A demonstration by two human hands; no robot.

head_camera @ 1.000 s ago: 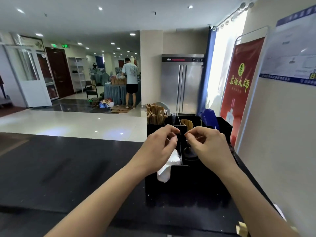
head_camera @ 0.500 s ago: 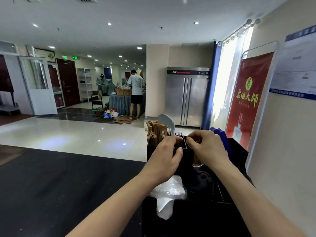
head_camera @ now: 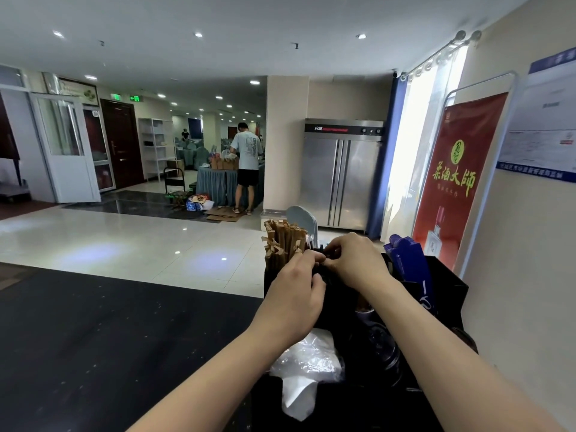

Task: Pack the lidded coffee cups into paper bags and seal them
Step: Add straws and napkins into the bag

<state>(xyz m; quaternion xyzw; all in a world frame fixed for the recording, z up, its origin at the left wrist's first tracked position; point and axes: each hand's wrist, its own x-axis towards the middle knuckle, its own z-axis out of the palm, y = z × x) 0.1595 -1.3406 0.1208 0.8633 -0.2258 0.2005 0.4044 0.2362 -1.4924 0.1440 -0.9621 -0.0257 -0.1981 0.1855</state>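
The dark matte table [head_camera: 93, 338] stretched bare along the left, open room for moving on that side. At its right end stood a black compartmented organiser box [head_camera: 448, 285], with a bundle of brown paper-wrapped sticks [head_camera: 283, 244] upright in its far-left slot. The left hand [head_camera: 296, 294] hovered just right of that bundle, fingers curled and pinching something small and dark at the top of the box; what exactly, the view did not show. Below it lay a crumpled clear plastic wrapper with white paper [head_camera: 307, 369]. The right hand [head_camera: 355, 263] met the left fingertip to fingertip, likewise curled round the same dark item, so both grips were clenched on it. Dark round lids [head_camera: 381, 347] sat in a near slot under the right wrist. Blue card pieces [head_camera: 408, 263] stood at the right, close to the wall [head_camera: 530, 275], leaving little room there. No lidded cup or paper bag could be made out; packing seemed not yet begun.
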